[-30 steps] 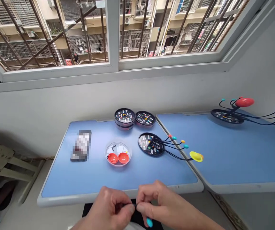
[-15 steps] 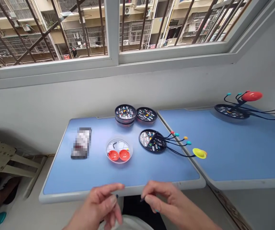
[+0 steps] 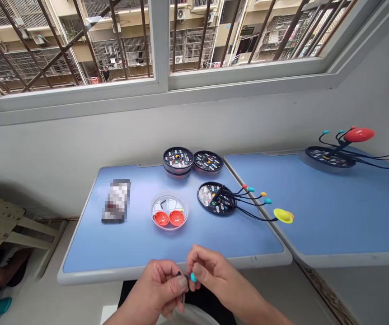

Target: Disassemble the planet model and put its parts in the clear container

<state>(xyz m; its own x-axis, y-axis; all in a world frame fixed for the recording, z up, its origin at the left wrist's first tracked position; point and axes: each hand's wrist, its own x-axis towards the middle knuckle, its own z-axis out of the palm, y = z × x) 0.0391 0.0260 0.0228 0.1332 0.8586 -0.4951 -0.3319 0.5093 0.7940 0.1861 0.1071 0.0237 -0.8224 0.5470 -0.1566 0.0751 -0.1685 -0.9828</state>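
Observation:
Just past the table's front edge, my two hands meet. My left hand (image 3: 162, 289) pinches a thin black rod (image 3: 182, 298), mostly covered by the fingers. A small turquoise ball (image 3: 193, 277) sits at the fingertips of my right hand (image 3: 211, 275), close against the black piece; whether the two are joined I cannot tell. Beyond the hands lies a clear round dish (image 3: 170, 203) holding two red half-shells (image 3: 176, 218), a short curved black piece (image 3: 162, 204) and a tiny yellow bit. To its right, a planet model (image 3: 211, 198) has a black disc base, black arms, coloured balls and a yellow ringed planet (image 3: 283, 215).
Black printed discs on dishes stand as a stack (image 3: 178, 160) and a single one (image 3: 208, 161) by the wall. A phone-like slab (image 3: 117, 201) lies at left. Another model (image 3: 331, 155) stands on the right table (image 3: 350, 216). A person's foot (image 3: 18, 268) shows at far left.
My hands have come together from apart. The turquoise ball, barely visible under my right hand before, now shows at its fingertips beside the black rod in my left hand.

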